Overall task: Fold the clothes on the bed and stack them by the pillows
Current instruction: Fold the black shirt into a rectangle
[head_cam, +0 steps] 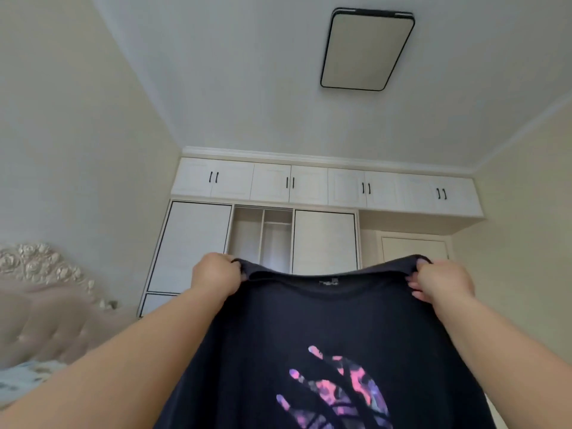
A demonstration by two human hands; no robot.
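Note:
I hold a dark navy T-shirt (322,323) with a pink and purple hand print up in front of me, spread between both hands. My left hand (216,275) grips its left shoulder. My right hand (442,280) pinches its right shoulder. The collar with its small label sags between the two hands. The shirt's lower part runs out of the bottom of the view. The camera tilts upward, so the bed surface is mostly hidden.
A padded headboard (46,305) with carved flowers stands at the left, a patch of light bedding (24,379) below it. Behind the shirt rises a white wardrobe (325,239) with one open bay. A flat ceiling lamp (368,49) hangs above.

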